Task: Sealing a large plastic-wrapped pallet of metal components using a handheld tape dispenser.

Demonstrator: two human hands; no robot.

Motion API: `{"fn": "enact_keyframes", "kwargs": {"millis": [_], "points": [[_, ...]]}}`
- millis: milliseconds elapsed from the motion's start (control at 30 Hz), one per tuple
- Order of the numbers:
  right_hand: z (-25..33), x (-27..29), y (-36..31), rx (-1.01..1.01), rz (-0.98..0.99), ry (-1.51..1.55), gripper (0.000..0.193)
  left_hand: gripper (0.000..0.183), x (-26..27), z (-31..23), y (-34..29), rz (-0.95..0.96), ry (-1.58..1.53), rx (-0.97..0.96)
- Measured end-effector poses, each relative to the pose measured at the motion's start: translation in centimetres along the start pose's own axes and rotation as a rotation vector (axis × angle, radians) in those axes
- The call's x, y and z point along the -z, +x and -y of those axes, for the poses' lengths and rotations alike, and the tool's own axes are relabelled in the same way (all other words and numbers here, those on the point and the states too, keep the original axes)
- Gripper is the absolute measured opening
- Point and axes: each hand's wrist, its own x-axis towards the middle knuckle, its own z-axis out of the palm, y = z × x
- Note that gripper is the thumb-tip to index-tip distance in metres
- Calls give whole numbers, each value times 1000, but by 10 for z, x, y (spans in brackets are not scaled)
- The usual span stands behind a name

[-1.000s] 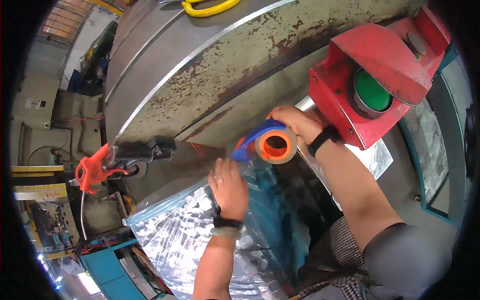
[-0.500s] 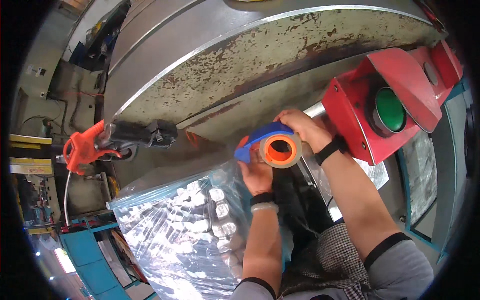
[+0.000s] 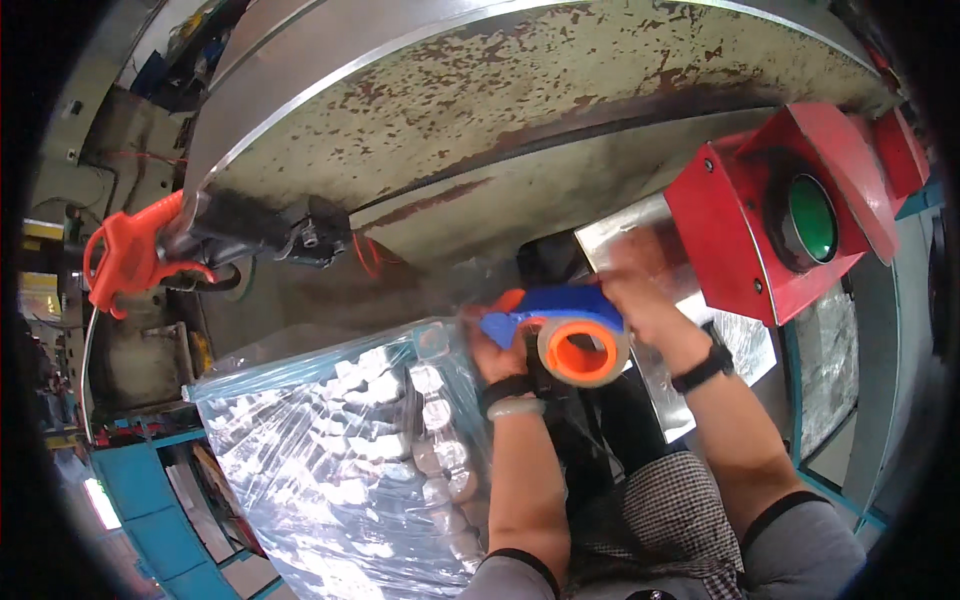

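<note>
A tape dispenser (image 3: 562,302) with a blue body, an orange hub and a roll of tape (image 3: 628,352) is held between my hands, in front of my body. My right hand (image 3: 650,318) is closed on the right end of the blue body, its fingers slightly blurred. At the dispenser's left end, beside a small orange part, my left hand (image 3: 490,355) is closed around the front. Part of its fingers is hidden behind the blue piece. Below left lies a large block of shiny, silvery pieces (image 3: 330,440) under clear plastic film, with my left forearm along its right edge.
A large worn machine body (image 3: 480,110) with peeling paint spans the far side. On the right juts a red housing (image 3: 722,225) with a green light (image 3: 812,218). An orange air gun (image 3: 128,262) hangs on the left beside a black fitting (image 3: 310,232). Teal framing (image 3: 150,500) stands at lower left.
The tape dispenser has moved right and slightly nearer to me, along with my right hand. My left hand stays at its left end. The view has shifted a little.
</note>
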Motion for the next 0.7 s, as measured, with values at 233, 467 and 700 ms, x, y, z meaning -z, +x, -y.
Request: {"fn": "enact_keyframes", "kwargs": {"millis": [233, 467, 700], "points": [[-123, 26, -44, -37, 212, 133, 30, 18, -16, 17, -11, 176, -249, 113], [-74, -44, -163, -154, 387, -66, 42, 19, -58, 5, -35, -53, -360, 48], [-25, -149, -177, 212, 341, -294, 40, 21, -54, 12, -32, 120, -392, -3]]}}
